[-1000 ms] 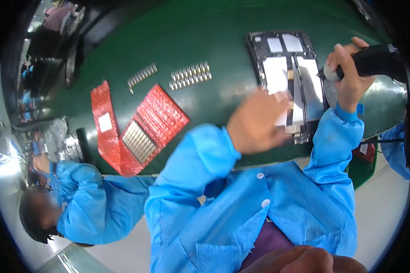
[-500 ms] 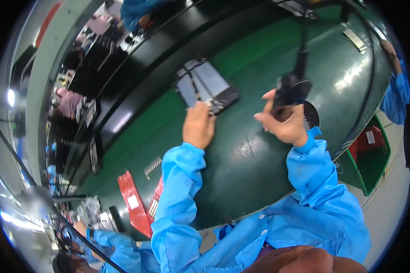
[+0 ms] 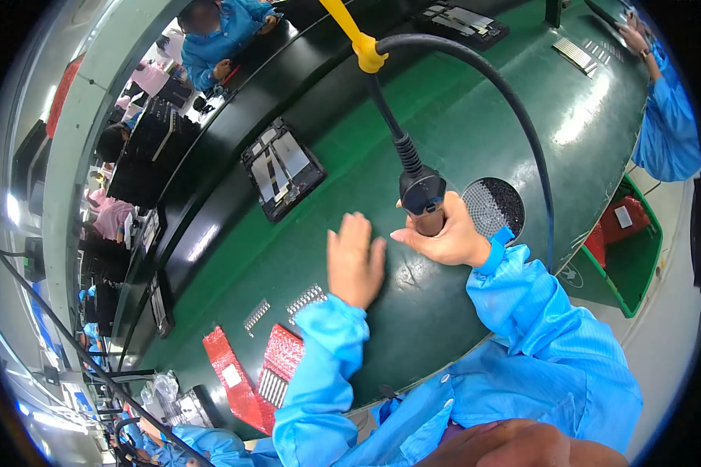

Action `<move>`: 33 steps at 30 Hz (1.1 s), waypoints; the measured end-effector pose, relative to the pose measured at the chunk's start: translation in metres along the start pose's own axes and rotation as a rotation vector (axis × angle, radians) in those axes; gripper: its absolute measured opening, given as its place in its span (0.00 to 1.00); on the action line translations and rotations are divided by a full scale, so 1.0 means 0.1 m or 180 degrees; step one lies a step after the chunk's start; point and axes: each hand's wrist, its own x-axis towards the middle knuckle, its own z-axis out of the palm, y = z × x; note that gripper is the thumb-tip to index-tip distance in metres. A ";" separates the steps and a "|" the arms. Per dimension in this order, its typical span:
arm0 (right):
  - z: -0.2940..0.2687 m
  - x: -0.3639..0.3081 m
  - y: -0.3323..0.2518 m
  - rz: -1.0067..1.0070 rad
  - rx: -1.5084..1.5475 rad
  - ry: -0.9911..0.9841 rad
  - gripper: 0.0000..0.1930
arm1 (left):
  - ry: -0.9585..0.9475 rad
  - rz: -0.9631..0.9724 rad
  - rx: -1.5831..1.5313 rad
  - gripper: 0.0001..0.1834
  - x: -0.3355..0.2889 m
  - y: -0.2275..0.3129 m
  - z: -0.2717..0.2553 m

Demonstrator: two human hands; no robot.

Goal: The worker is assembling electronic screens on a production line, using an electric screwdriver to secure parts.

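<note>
My right hand is wrapped round a black electric screwdriver, whose thick cord runs up to a yellow hanger. The tool's lower end is hidden by my fingers. Over the green work surface, my left hand holds nothing, its fingers stretched out. Beyond it to the left lies an opened tablet-like device, with pale battery-like panels in a black frame; neither hand touches it. Just right of my right hand sits a round dish of small black screws.
Red bubble-wrap pouches and rows of small metal parts lie near left. Another opened device is at the far side. A green bin stands right. A black cable arcs down; co-workers sit around.
The opened device has shifted left, and my left hand has let go of it and drawn back nearer me. My right hand has moved left with the screwdriver, uncovering the screw dish.
</note>
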 end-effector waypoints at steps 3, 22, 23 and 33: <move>0.08 -0.01 0.02 -0.0289 -0.0114 0.0039 0.17 | -0.0495 -0.0130 -0.0738 0.25 -0.25 0.41 0.08; 0.20 -0.17 0.09 0.0427 0.0400 0.0042 0.21 | 0.0215 -0.0006 -0.0981 0.15 -0.40 0.47 0.17; 0.20 -0.17 0.10 0.0443 0.0393 0.0045 0.21 | 0.0219 0.0005 -0.0968 0.15 -0.40 0.47 0.18; 0.18 -0.19 0.17 0.0261 0.0430 -0.0126 0.23 | 0.0222 0.0096 -0.1029 0.12 -0.40 0.43 0.20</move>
